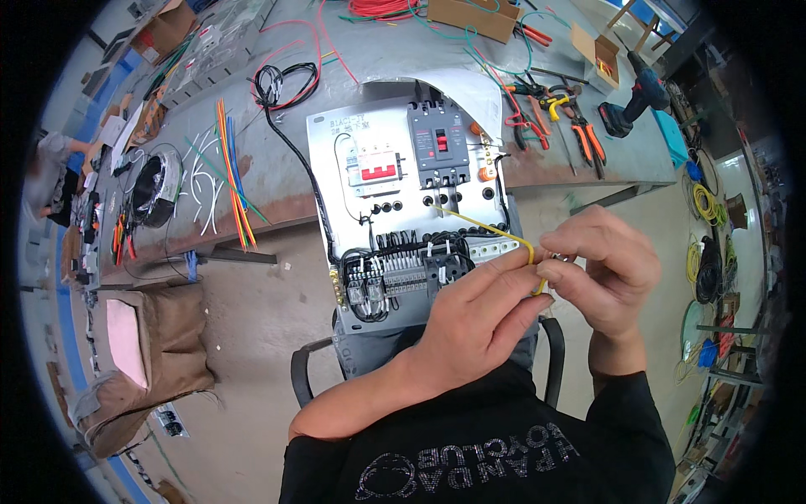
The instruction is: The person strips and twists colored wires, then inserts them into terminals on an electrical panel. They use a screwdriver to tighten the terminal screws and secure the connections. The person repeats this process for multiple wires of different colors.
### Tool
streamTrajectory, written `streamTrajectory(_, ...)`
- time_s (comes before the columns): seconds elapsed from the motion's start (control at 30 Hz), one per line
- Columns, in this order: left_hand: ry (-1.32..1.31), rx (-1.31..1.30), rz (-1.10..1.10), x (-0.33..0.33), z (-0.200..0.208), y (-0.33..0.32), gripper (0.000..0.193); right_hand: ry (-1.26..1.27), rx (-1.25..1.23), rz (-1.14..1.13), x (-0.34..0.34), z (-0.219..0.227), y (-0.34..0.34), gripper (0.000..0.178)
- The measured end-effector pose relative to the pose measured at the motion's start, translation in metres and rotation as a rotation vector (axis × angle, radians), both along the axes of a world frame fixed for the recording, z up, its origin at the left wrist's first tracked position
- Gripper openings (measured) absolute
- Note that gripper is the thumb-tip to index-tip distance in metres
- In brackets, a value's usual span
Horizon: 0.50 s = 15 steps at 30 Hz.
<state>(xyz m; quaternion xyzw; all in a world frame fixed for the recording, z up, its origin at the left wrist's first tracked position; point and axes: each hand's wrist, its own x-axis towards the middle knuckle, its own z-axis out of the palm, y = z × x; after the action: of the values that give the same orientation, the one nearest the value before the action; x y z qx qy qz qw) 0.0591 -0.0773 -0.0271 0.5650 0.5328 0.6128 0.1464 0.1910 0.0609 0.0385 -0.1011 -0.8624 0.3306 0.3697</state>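
Note:
My left hand (474,315) is closed on a yellow wire (495,229), which comes out of a hole in the white panel and bends down at my fingers. Close beside it, my right hand (611,273) pinches a small shiny metal piece (561,256) by the wire's bend. Fingers partly cover that piece, so its exact kind is unclear. The white mounting panel (327,160) leans from the bench toward me. On it sit a large grey circuit breaker (440,143), a smaller breaker with red levers (378,170), a terminal strip (405,281) and bundled black wires.
The panel's lower end rests over a chair (302,374). On the metal bench (277,176) lie orange-handled pliers (589,143), a cordless drill (636,97), loose coloured wires (231,172) and a black wire coil (155,189). A brown padded seat (172,336) stands at left; another person (54,176) is far left.

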Motion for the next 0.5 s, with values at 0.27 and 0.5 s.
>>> streamTrajectory(0.27, -0.044, 0.023, -0.021, -0.012, -0.006, 0.0, 0.029, -0.055, 0.029, -0.007, -0.014, 0.002, -0.002, 0.022)
streamTrajectory(0.5, -0.14, -0.032, -0.01, -0.022, -0.018, 0.002, 0.025, -0.125, -0.036, 0.002, -0.031, -0.005, 0.001, 0.021)
